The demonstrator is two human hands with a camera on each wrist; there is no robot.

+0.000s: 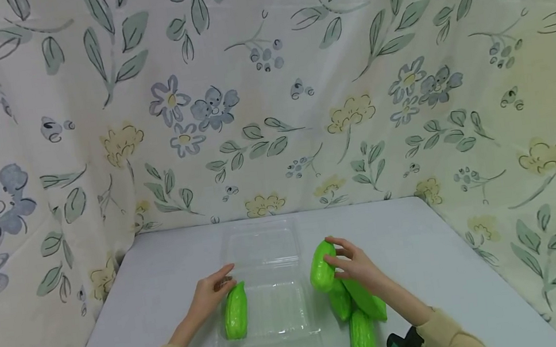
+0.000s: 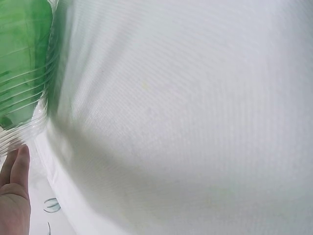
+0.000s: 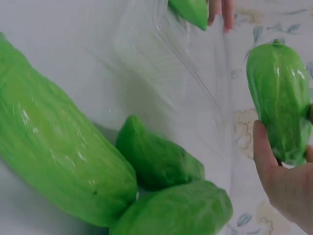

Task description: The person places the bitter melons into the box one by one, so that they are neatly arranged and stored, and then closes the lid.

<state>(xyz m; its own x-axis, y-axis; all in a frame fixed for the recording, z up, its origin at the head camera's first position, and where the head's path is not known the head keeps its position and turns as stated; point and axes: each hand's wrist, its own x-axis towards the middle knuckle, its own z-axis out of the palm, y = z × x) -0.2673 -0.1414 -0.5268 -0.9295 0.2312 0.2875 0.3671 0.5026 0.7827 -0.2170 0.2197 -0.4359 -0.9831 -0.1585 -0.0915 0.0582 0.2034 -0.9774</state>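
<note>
A white table (image 1: 434, 258) sits at six o'clock. A pale flowery cloth (image 1: 268, 96) hangs from nine, past twelve, to three.

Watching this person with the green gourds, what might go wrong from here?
The glossy held gourd might slip from the right hand. The loose gourds bunched beside the clear plastic container could roll if bumped. The container looks thin, and with just one gourd inside, along its left side, it may slide if the left hand nudges it.
</note>
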